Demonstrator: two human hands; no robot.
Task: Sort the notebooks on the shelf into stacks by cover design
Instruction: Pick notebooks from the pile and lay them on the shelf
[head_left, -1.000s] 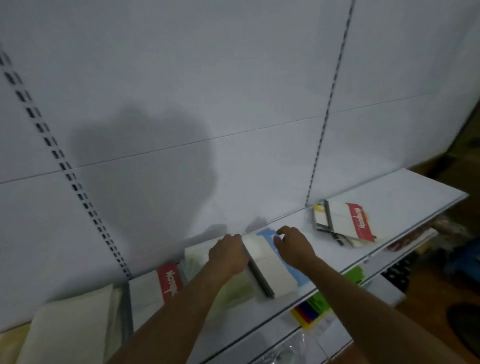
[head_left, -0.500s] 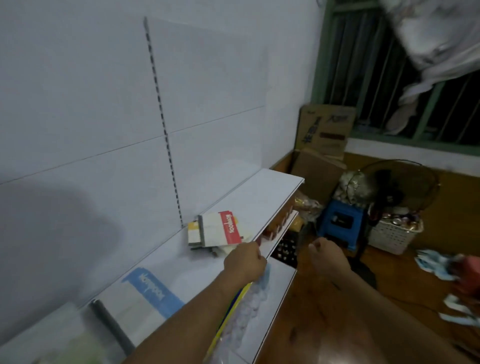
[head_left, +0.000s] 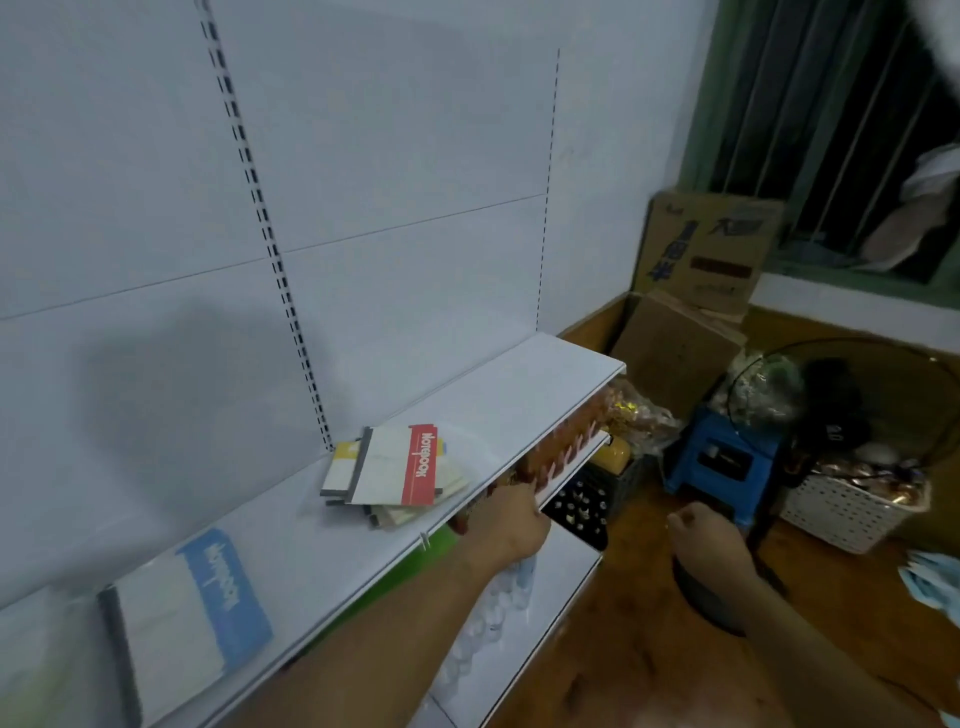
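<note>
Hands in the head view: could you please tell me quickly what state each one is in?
Left hand: by the white shelf's front edge; grip cannot be told.
Right hand: fingers curled, holding nothing.

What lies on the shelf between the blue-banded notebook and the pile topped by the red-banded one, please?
Nothing: in the head view the white shelf is bare between the blue-banded notebook and the pile topped by the red-banded notebook.
</note>
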